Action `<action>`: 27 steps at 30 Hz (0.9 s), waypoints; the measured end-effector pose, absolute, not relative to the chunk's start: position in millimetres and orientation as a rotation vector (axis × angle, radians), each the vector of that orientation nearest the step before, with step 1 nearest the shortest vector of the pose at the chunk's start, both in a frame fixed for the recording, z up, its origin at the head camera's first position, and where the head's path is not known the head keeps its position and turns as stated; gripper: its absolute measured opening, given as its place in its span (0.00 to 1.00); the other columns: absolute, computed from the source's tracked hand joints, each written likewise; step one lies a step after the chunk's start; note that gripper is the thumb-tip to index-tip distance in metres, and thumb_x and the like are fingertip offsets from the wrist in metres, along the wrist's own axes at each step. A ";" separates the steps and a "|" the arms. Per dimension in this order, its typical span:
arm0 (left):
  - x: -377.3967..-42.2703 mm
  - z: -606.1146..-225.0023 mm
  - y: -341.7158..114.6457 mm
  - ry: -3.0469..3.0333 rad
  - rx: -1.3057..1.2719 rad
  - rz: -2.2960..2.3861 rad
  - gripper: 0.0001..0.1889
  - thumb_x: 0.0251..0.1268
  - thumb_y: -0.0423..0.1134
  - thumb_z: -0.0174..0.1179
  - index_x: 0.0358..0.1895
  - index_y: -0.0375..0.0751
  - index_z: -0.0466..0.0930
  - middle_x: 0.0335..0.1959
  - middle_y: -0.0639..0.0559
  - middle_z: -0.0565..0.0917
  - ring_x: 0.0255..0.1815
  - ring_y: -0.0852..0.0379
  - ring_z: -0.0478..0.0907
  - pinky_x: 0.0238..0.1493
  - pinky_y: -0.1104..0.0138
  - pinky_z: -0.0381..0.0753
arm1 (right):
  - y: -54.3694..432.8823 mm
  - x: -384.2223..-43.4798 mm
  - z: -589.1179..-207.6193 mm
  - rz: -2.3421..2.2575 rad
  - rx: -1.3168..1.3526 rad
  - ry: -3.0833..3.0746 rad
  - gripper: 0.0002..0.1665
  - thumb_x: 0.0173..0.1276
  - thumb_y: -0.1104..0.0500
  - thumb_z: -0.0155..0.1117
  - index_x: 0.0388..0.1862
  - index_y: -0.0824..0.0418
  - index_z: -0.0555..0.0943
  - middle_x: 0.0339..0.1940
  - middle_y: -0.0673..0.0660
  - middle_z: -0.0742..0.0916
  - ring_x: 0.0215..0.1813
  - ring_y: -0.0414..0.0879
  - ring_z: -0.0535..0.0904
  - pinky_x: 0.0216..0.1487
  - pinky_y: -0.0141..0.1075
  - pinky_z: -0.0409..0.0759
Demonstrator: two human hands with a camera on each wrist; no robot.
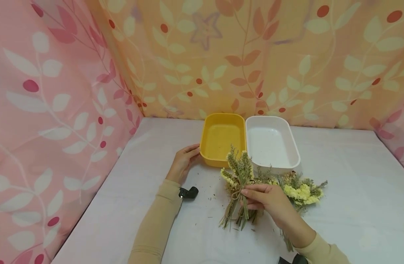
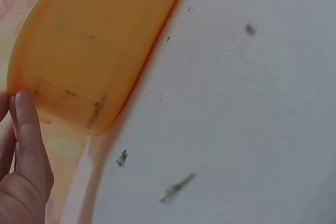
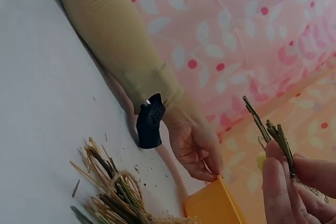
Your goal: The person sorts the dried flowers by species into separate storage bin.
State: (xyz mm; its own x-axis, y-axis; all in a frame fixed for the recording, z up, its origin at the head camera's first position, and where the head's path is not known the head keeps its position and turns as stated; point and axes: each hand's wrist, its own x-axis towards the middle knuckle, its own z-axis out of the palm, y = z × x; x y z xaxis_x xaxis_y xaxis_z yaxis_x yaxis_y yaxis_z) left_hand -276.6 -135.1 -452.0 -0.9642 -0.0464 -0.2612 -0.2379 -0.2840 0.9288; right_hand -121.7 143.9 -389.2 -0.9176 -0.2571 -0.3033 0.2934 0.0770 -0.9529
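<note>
The right hand (image 1: 271,203) has its grip pressed together, thumb and fingers pinching the stems of a small bunch of dried pale-yellow flowers (image 1: 243,176) tied with thin twine. The bunch stands with its heads toward the far side and its stems toward the near side, its heads just on the near side of an open yellow rounded-rectangular container (image 1: 223,141). The left hand (image 1: 183,163) has its grip loosely spread, the fairly straight fingers touching the outer left wall of that container. An open white rounded-rectangular container (image 1: 271,146) sits just to its right. More dried flowers with yellow heads (image 1: 302,192) lie on the white desk (image 1: 195,238) beyond and right of the right hand; partly covered, they seem to be more than one bunch.
</note>
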 end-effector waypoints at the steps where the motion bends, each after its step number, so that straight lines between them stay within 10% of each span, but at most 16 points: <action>1: -276.5 -452.1 -134.9 1.797 -0.362 2.402 0.15 0.67 0.31 0.63 0.55 0.34 0.83 0.48 0.48 0.85 0.41 0.59 0.84 0.47 0.72 0.86 | 144.9 -123.0 -387.4 -1.888 0.042 1.978 0.24 0.71 0.58 0.64 0.60 0.73 0.79 0.37 0.45 0.89 0.36 0.38 0.86 0.43 0.31 0.88; 27: -276.4 -453.4 -135.8 1.788 -0.350 2.403 0.16 0.66 0.32 0.64 0.56 0.34 0.82 0.48 0.48 0.85 0.39 0.59 0.84 0.53 0.67 0.85 | 182.3 -158.9 -364.4 -2.024 -0.038 1.917 0.12 0.73 0.61 0.62 0.34 0.46 0.88 0.31 0.43 0.89 0.33 0.35 0.85 0.40 0.28 0.87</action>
State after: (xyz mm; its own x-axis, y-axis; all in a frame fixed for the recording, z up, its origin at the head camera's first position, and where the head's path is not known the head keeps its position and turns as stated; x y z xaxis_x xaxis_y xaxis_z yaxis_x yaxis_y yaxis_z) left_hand -276.4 -135.8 -453.4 -0.9652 -0.0367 -0.2589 -0.2375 -0.2918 0.9265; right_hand -158.9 182.3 -364.4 -0.9379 -0.2691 -0.2188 0.2331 -0.0220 -0.9722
